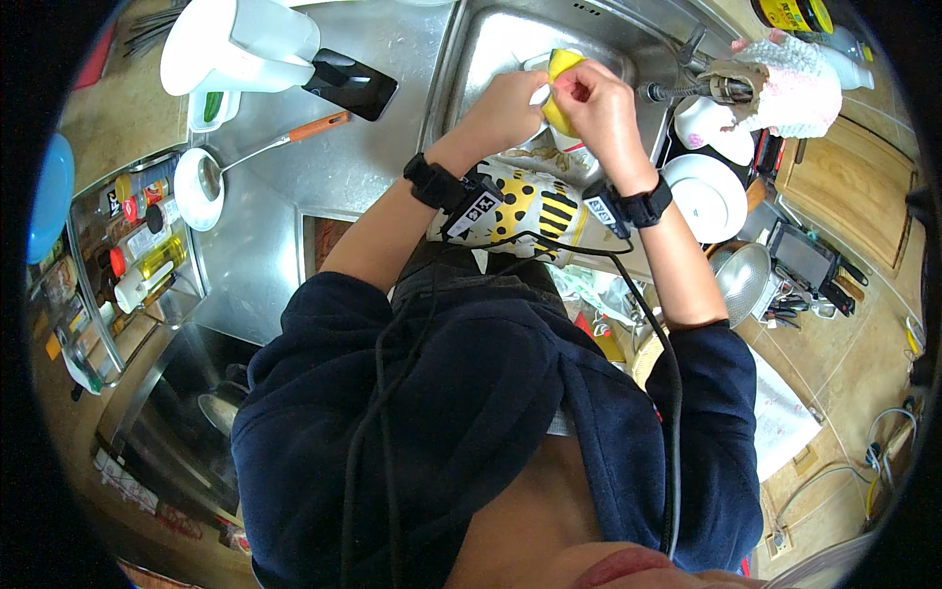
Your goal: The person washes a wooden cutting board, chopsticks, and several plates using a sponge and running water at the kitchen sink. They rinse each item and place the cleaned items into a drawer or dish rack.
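Over the metal sink, both hands meet at a yellow sponge. My left hand pinches its left side, and my right hand grips it from the right. Something white shows beside the sponge between my fingers; what it is I cannot tell. Below the hands, partly hidden by them, white dishes lie in the sink. A patterned cloth with yellow and black figures hangs at the sink's front edge, beneath my wrists. Each wrist wears a black strap with a small device.
Left of the sink are a phone, a white pitcher and a ladle resting on a white dish. On the right stand the faucet, white plates, a metal strainer and knives. Black cables cross before my body.
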`<action>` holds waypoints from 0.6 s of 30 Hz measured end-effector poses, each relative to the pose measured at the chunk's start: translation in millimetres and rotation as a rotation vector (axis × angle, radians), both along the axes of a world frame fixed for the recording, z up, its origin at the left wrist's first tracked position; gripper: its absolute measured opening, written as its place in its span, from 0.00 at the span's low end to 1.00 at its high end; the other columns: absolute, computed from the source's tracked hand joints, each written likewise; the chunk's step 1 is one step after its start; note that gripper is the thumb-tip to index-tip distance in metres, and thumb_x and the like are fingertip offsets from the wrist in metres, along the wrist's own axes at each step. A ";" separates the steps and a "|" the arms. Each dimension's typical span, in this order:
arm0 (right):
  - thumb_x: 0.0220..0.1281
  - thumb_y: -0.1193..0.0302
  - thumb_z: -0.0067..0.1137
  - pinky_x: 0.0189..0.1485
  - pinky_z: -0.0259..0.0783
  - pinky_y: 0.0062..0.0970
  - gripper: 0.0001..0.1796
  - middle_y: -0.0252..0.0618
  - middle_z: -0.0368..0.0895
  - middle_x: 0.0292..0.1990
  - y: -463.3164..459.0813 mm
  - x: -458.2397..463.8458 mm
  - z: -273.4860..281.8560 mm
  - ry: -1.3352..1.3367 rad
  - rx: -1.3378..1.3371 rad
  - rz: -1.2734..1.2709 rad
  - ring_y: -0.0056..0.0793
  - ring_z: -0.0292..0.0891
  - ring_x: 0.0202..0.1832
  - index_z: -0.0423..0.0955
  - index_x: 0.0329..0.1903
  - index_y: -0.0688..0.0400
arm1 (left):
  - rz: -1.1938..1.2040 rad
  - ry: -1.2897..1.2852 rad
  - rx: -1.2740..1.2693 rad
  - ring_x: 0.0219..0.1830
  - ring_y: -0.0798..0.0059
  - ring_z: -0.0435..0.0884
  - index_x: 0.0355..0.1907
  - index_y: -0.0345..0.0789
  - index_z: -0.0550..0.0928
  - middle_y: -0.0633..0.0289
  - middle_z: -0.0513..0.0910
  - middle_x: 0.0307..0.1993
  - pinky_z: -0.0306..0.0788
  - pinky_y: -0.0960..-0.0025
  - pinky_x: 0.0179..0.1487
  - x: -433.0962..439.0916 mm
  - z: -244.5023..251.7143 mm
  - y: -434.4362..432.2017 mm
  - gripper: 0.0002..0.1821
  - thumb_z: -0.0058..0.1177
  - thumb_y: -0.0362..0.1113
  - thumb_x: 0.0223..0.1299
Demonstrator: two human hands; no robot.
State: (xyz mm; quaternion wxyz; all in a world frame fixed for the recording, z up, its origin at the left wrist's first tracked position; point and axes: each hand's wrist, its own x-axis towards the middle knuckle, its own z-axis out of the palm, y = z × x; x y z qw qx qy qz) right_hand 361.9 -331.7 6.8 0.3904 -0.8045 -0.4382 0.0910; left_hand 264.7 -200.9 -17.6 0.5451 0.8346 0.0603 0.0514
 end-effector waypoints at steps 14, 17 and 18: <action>0.54 0.78 0.59 0.32 0.71 0.23 0.04 0.42 0.76 0.27 2.1 -6.4 2.5 0.070 -0.032 0.017 0.29 0.75 0.27 0.76 0.31 0.66 | -0.016 0.018 0.007 0.40 0.52 0.79 0.41 0.28 0.76 0.45 0.80 0.36 0.70 0.63 0.43 3.6 -6.4 2.9 0.15 0.54 0.31 0.50; 0.54 0.78 0.59 0.33 0.71 0.23 0.04 0.43 0.76 0.27 2.1 -1.2 5.1 0.022 0.030 -0.289 0.29 0.76 0.28 0.77 0.30 0.66 | -0.020 0.076 0.018 0.40 0.52 0.79 0.42 0.28 0.76 0.45 0.80 0.36 0.70 0.64 0.43 1.4 -7.2 0.6 0.15 0.55 0.31 0.50; 0.54 0.77 0.60 0.33 0.71 0.23 0.04 0.44 0.76 0.28 0.7 -0.5 6.1 0.052 -0.018 -0.237 0.30 0.76 0.28 0.77 0.31 0.66 | -0.026 0.103 0.009 0.40 0.52 0.79 0.42 0.28 0.77 0.45 0.80 0.36 0.70 0.64 0.43 0.5 -7.0 0.2 0.15 0.55 0.31 0.50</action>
